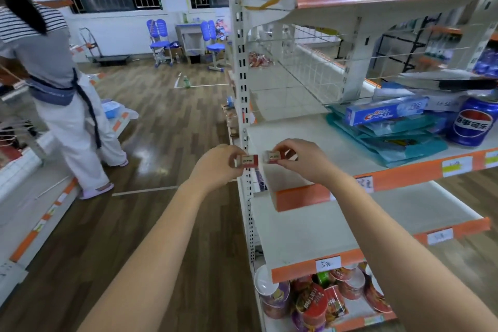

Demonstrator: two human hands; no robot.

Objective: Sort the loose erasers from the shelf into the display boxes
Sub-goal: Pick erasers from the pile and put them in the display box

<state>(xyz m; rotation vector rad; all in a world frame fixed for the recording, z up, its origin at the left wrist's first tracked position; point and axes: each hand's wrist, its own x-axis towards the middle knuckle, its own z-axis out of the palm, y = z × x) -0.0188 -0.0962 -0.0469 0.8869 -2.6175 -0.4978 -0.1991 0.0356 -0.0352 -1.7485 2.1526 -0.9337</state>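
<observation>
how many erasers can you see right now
2: one eraser pinched in the left hand, another eraser pinched in the right hand. More may be hidden elsewhere.

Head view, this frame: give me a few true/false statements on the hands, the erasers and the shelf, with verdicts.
1. Each hand pinches one eraser. True: the left hand holds the left eraser, the right hand the right eraser.
2. Both erasers lie flat on the shelf. False: they are held up in the air at the shelf corner.
3. A Pepsi can stands on that shelf. True.
4. The toothpaste box stands upright. False: it lies on its side on teal packets.
5. A display box is in view between the hands. False: none is visible there.
</observation>
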